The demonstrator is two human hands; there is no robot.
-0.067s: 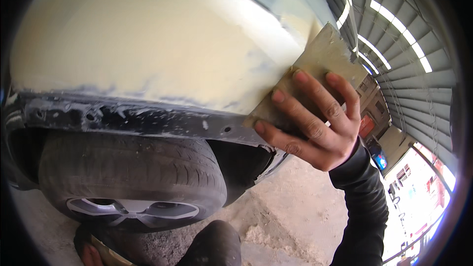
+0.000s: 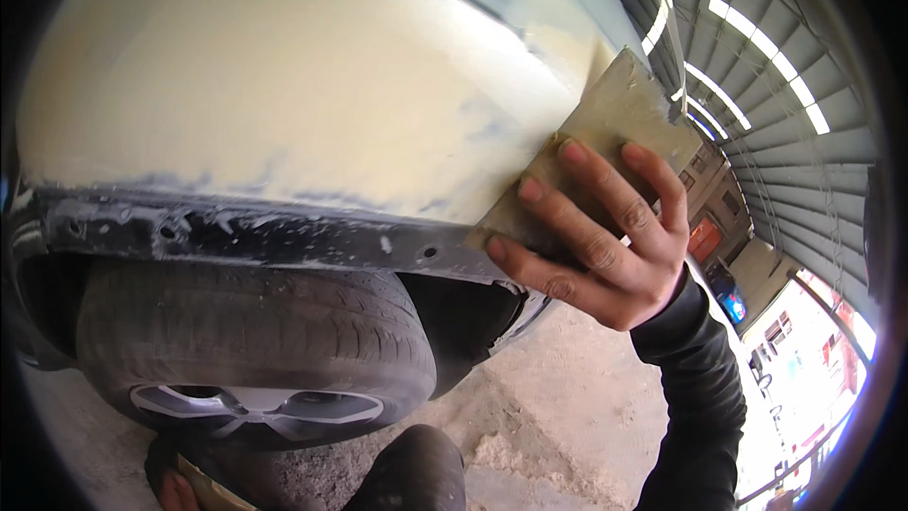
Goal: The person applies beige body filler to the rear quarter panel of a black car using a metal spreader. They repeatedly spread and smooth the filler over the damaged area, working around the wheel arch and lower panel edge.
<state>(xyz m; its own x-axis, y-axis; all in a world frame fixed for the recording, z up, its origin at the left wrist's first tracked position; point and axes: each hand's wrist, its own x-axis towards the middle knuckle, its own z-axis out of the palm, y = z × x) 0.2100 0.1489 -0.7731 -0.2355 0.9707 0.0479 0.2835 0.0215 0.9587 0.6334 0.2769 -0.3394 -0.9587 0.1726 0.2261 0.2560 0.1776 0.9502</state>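
Observation:
My right hand (image 2: pixel 610 237) presses a flat, putty-smeared spreader (image 2: pixel 619 99) against the right part of a car fender. Its fingers are spread over the blade, and the thumb is hidden. Pale yellow body filler (image 2: pixel 312 76) coats the fender, with grey-blue patches showing near its lower edge. At the bottom left, my left hand (image 2: pixel 177 490) is partly cut off by the picture's edge. It grips a flat plate (image 2: pixel 210 490) with a yellowish face, beneath the wheel.
Below the fender runs a black, scuffed wheel-arch edge (image 2: pixel 284 238) with small holes. A tyre (image 2: pixel 255 331) on a silver rim (image 2: pixel 255 404) fills the arch. My dark-clad knee (image 2: pixel 416 468) is over the dusty concrete floor (image 2: pixel 567 369). A corrugated roof (image 2: pixel 794 85) curves at the right.
The fender has shifted slightly left in the picture, and its lower edge sits a little lower. My right hand and the spreader have barely moved.

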